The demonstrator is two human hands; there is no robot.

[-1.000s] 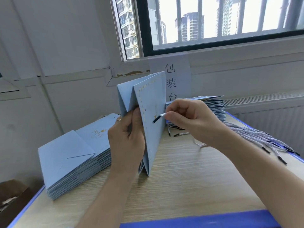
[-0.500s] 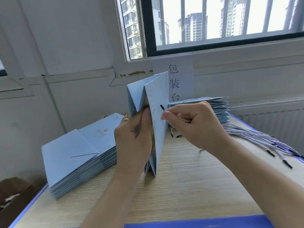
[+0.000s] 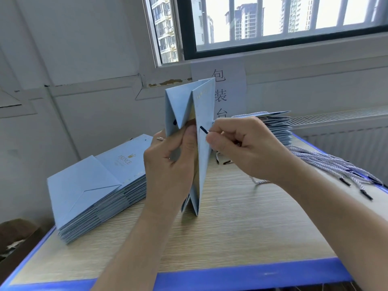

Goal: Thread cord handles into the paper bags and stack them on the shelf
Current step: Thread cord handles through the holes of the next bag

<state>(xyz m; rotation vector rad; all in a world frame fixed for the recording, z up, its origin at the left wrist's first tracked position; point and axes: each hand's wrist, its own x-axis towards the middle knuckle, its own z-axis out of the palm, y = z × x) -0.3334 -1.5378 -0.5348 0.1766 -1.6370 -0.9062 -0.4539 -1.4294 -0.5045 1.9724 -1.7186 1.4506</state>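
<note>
A light blue folded paper bag (image 3: 204,114) stands on edge at the table's middle. My left hand (image 3: 170,164) grips its folded panels from the left, thumb on the near panel. My right hand (image 3: 245,148) pinches a white twisted cord just behind its black tip (image 3: 203,129), and the tip touches the bag's right panel near the top. The rest of that cord trails under my right wrist onto the table (image 3: 261,182). A small dark mark shows on the left panel (image 3: 174,122).
A stack of flat blue bags (image 3: 94,185) lies at the left of the wooden table (image 3: 241,227). Another bag stack (image 3: 277,127) sits at the back right. Several loose cords (image 3: 340,166) lie along the right edge. A brown box (image 3: 14,234) stands below left.
My right hand has brought the cord's black tip from a short way off up against the bag's right panel. The left hand keeps its grip on the upright bag.
</note>
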